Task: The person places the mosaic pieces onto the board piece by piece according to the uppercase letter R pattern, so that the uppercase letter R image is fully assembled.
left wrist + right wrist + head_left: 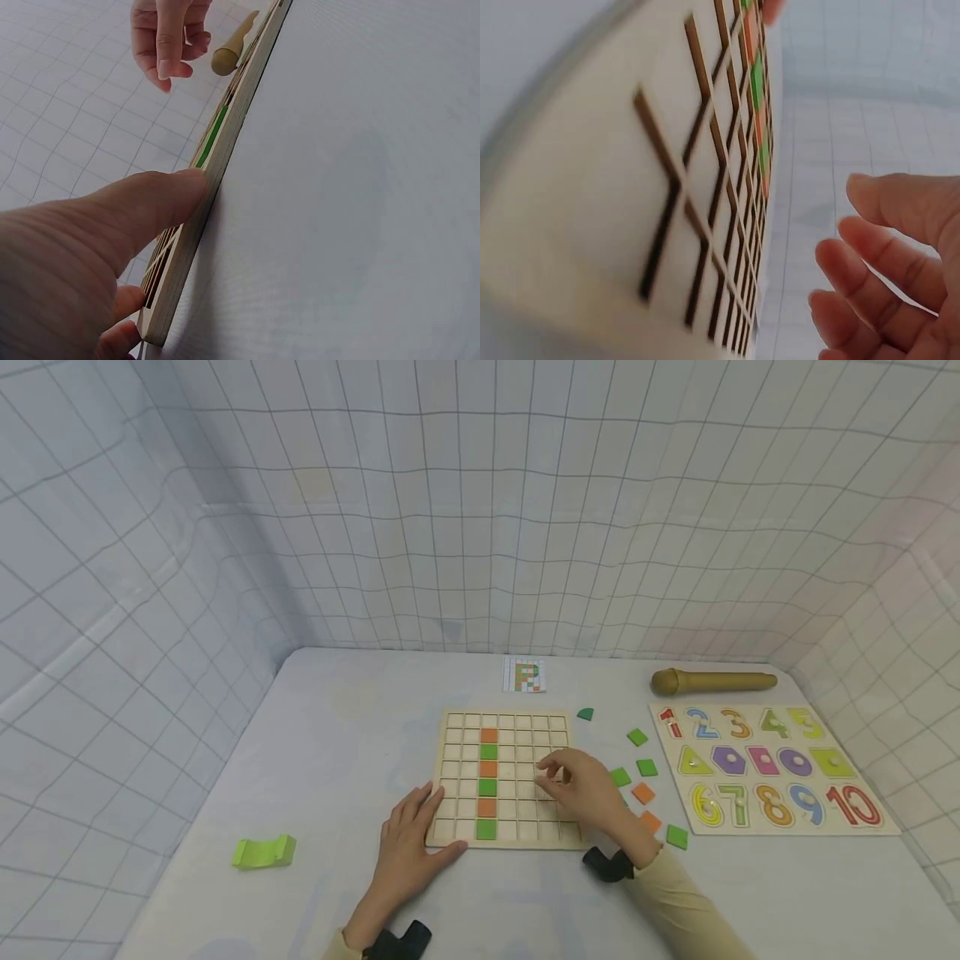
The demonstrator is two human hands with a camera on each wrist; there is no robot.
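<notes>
A wooden grid board [525,831] lies on the table. One of its columns holds orange tiles [488,769] alternating with green tiles [487,787]. My left hand [410,839] rests spread at the board's near left corner, fingers along the left side. Its thumb [161,196] touches the near edge. Over the right part of the board hovers my right hand [585,789], fingers loosely bent and thumb apart from them. Nothing shows between those fingers [855,270] in the right wrist view. Loose green tiles [647,767] and orange tiles [642,792] lie right of the board.
Behind the board is a small card with a coloured grid pattern [525,675]. A dark green quarter-round piece [585,714] lies near its far right corner. Farther right are a number-and-shape puzzle board [765,781] and a brown microphone-shaped object [712,682]. A light green curved block [264,852] sits left.
</notes>
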